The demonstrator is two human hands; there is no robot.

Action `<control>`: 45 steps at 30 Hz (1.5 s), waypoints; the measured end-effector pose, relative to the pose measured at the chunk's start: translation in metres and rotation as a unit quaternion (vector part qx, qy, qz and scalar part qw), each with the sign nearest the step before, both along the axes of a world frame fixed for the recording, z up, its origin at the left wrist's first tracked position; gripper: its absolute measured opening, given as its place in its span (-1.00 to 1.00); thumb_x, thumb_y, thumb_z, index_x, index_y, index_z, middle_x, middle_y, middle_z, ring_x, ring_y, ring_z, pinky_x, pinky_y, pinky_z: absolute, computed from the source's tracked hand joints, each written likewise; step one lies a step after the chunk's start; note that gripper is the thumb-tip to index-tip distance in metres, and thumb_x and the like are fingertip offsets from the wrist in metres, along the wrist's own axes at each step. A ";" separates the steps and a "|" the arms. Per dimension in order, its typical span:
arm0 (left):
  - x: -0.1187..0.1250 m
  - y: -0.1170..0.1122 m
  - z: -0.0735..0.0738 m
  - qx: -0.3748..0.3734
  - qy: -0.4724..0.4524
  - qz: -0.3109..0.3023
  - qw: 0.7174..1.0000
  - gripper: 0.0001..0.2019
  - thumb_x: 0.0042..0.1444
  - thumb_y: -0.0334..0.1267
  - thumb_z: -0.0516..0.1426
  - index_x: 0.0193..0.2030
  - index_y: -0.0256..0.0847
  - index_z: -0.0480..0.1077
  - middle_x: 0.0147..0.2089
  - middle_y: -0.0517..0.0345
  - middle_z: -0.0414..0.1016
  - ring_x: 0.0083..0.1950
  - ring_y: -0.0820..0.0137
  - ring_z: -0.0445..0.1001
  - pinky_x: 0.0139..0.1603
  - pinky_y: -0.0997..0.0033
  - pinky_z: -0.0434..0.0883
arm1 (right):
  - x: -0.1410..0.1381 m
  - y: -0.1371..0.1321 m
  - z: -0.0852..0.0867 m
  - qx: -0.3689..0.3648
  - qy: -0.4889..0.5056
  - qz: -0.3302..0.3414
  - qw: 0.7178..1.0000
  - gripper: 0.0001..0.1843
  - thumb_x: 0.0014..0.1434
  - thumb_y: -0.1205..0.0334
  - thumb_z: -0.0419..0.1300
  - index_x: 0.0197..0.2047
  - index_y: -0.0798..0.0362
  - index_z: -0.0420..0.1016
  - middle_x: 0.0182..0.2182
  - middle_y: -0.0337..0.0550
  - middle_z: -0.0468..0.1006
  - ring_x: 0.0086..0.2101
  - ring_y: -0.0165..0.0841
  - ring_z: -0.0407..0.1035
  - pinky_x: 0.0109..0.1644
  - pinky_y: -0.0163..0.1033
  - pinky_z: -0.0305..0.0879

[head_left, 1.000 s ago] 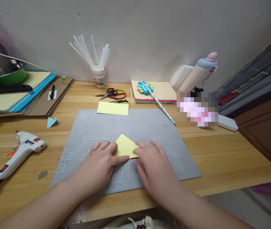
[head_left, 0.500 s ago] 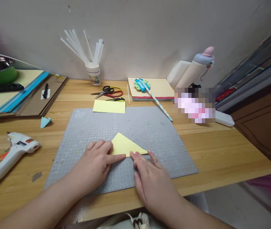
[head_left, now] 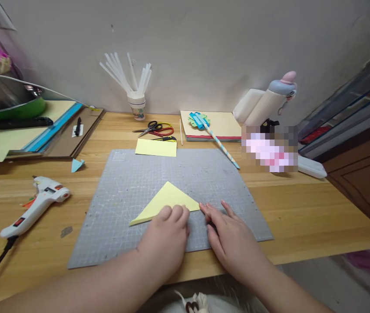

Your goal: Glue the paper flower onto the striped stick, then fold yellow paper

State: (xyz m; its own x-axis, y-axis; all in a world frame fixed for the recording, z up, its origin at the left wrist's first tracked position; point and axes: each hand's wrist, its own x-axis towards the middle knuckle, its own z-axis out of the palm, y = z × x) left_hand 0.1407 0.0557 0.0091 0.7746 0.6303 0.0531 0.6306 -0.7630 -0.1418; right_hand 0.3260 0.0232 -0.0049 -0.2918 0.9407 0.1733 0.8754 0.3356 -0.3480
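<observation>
A sheet of yellow paper [head_left: 165, 198], folded into a triangle, lies on the grey cutting mat [head_left: 107, 226] with its peak pointing away from me. My left hand [head_left: 170, 232] is closed, its curled fingers over the paper's lower edge right of the middle; their tips are hidden underneath. At the right corner of the triangle, my right hand [head_left: 229, 232] rests with fingers stretched out, the fingertips touching the paper. The left corner of the triangle shows uncovered on the mat.
A second yellow paper [head_left: 155, 148] lies at the mat's far edge, near scissors [head_left: 149, 128] and a utility knife [head_left: 168, 138]. On the left are a glue gun [head_left: 38, 204] and blue scrap [head_left: 77, 164]. Behind stand a cup of straws [head_left: 137, 108] and a paper flower [head_left: 199, 120].
My left hand has slid right along the lower edge and its fingers have curled, uncovering the triangle's left part. My right hand has shifted right to the corner. The view has turned slightly left.
</observation>
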 end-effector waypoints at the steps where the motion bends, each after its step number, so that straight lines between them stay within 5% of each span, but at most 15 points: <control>1: -0.002 -0.004 -0.004 0.015 0.013 -0.009 1.000 -0.71 0.18 -0.27 0.01 -0.06 -0.29 0.47 -0.03 -0.06 0.42 -0.13 0.25 0.26 -0.18 0.24 0.11 | 0.000 0.000 0.000 -0.003 0.001 0.000 1.000 -0.52 0.19 0.44 -0.08 0.18 0.15 0.23 -0.11 -0.05 0.55 0.03 -0.28 0.36 0.26 0.12 0.07; 9: -0.052 -0.021 -0.001 0.052 0.069 0.040 0.995 -0.74 0.03 -0.34 0.07 -0.18 -0.25 0.53 0.03 -0.05 0.45 -0.13 0.22 0.27 -0.17 0.23 0.13 | 0.004 -0.002 -0.001 -0.016 -0.001 0.003 1.000 -0.50 0.17 0.46 -0.08 0.19 0.13 0.22 -0.11 -0.06 0.55 0.06 -0.29 0.33 0.28 0.13 0.03; 20: -0.083 -0.032 -0.003 0.052 0.089 0.095 0.990 -0.73 0.13 -0.37 -0.01 -0.23 -0.28 0.54 0.03 -0.09 0.45 -0.08 0.17 0.30 -0.17 0.17 0.15 | 0.006 -0.001 -0.003 -0.022 0.002 0.005 1.000 -0.49 0.17 0.46 -0.09 0.19 0.13 0.21 -0.17 -0.09 0.55 0.03 -0.29 0.35 0.27 0.16 0.02; 27: -0.095 -0.021 0.016 0.016 0.052 0.157 0.986 -0.69 0.20 -0.39 -0.08 -0.20 -0.25 0.50 -0.25 0.01 0.49 -0.21 0.21 0.37 -0.21 0.18 0.16 | 0.005 0.001 0.000 -0.002 -0.002 0.015 1.000 -0.52 0.17 0.45 -0.06 0.16 0.12 0.22 -0.21 -0.11 0.56 -0.05 -0.29 0.40 0.26 0.16 0.02; 31: -0.093 -0.011 0.024 0.000 -0.035 0.227 0.973 -0.68 0.24 -0.25 -0.10 -0.19 -0.16 0.48 -0.31 0.08 0.45 -0.23 0.23 0.39 -0.23 0.19 0.16 | -0.001 0.009 0.009 0.024 -0.021 0.017 0.999 -0.66 0.19 0.42 -0.05 0.01 0.13 0.34 -0.29 -0.14 0.56 -0.23 -0.35 0.46 0.28 0.10 -0.03; 35: -0.072 -0.020 0.012 0.026 -0.133 0.179 0.974 -0.66 0.22 -0.29 -0.07 0.07 -0.21 0.37 -0.03 0.04 0.46 -0.02 0.25 0.35 -0.06 0.21 0.15 | -0.012 0.016 0.020 0.019 -0.050 0.000 0.999 -0.81 0.20 0.39 -0.03 -0.22 0.08 0.40 -0.48 -0.24 0.51 -0.41 -0.39 0.41 0.30 0.07 -0.09; 39: -0.050 -0.030 -0.005 0.014 -0.131 0.180 0.975 -0.64 0.22 -0.25 -0.02 0.14 -0.08 0.32 0.05 0.15 0.46 0.02 0.27 0.34 -0.03 0.24 0.13 | -0.026 0.014 0.024 0.041 -0.030 -0.009 0.999 -0.86 0.18 0.38 0.00 -0.26 0.06 0.36 -0.19 -0.08 0.55 -0.10 -0.27 0.39 0.31 0.19 -0.24; 42: -0.043 -0.030 -0.010 0.019 -0.115 0.185 0.976 -0.64 0.22 -0.27 -0.03 0.14 -0.15 0.33 0.02 0.13 0.48 0.01 0.27 0.34 -0.03 0.23 0.13 | -0.037 0.009 0.021 0.022 0.032 0.075 0.996 -0.79 0.18 0.39 -0.01 -0.14 0.06 0.34 0.07 -0.03 0.42 0.11 -0.28 0.24 0.32 0.15 -0.18; 45: -0.040 -0.028 -0.008 0.032 -0.115 0.165 0.979 -0.66 0.22 -0.28 -0.03 0.10 -0.22 0.36 0.02 0.11 0.49 0.01 0.30 0.34 0.00 0.23 0.12 | -0.046 0.006 0.016 -0.021 0.073 0.133 0.988 -0.66 0.19 0.42 -0.03 0.03 0.05 0.30 0.06 -0.05 0.44 0.12 -0.35 0.24 0.30 0.03 -0.03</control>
